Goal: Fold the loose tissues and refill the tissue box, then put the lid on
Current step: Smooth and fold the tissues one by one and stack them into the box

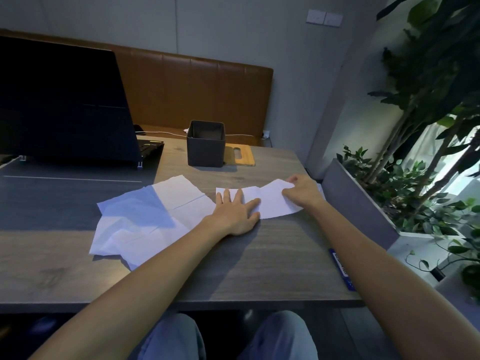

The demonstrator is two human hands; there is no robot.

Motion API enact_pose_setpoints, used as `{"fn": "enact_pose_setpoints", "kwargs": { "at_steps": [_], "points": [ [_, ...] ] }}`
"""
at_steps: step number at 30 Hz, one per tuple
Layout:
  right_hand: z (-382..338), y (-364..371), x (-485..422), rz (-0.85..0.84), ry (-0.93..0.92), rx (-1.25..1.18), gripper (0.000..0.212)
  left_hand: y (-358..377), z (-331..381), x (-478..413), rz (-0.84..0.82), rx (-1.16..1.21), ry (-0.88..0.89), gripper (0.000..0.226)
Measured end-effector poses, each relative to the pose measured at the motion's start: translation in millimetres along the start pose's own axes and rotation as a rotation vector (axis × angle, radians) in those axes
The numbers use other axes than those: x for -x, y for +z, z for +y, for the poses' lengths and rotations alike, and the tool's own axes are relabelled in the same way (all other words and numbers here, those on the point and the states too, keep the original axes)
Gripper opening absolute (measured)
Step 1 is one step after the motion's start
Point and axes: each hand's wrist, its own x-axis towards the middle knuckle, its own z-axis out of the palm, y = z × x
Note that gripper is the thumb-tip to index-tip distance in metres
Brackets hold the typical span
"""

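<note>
We press the flat left hand point(235, 213) on the tissue point(270, 201) while the right hand point(301, 190) pinches its edge, folding slowly to align corners.

No text can be read; the print on the blue sticker point(342, 269) is too blurred.

Both bare forearms reach up from the lower frame edge toward centre right. The left hand point(235, 213) lies flat, palm down, fingers spread. The right hand point(302, 190), further right, is curled, fingertips point(287, 194) pinching downward, wrist slightly raised
</note>
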Motion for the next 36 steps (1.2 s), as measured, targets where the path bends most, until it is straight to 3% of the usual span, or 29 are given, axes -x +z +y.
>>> {"fn": "enact_pose_setpoints", "kwargs": {
  "at_steps": [4, 8, 11, 16, 20, 24, 28, 32, 36],
  "points": [
    [-8, -7, -1, 0.090, -0.111, -0.130, 0.041, -6, 6, 1, -0.013, -0.001, 0.022, 0.059],
    [-31, -7, 6, 0.131, -0.199, -0.178, 0.046, -16, -5, 9, 0.132, 0.151, -0.089, 0.057],
    [-54, 5, 14, 0.118, -0.258, -0.154, 0.049, -23, -26, 18, 0.238, 0.195, -0.218, 0.050],
    [-83, 40, 24, 0.022, -0.326, -0.125, 0.059, -16, -60, 27, 0.275, 0.157, -0.248, 0.041],
    [-91, 61, 33, -0.052, -0.392, -0.114, 0.056, -4, -70, 31, 0.314, 0.169, -0.239, 0.038],
    [-87, 69, 29, -0.009, -0.278, -0.156, 0.046, 5, -72, 34, 0.402, 0.214, -0.233, 0.039],
    [-63, 66, 21, 0.029, -0.277, 0.031, 0.024, 7, -70, 34, 0.434, 0.231, -0.220, 0.037],
    [-40, 71, 17, 0.019, -0.315, 0.264, 0.034, 7, -67, 33, 0.443, 0.222, -0.186, 0.039],
    [-16, 82, 19, 0.000, -0.408, 0.375, 0.042, 8, -61, 32, 0.326, 0.033, -0.122, 0.049]
  ]
}}
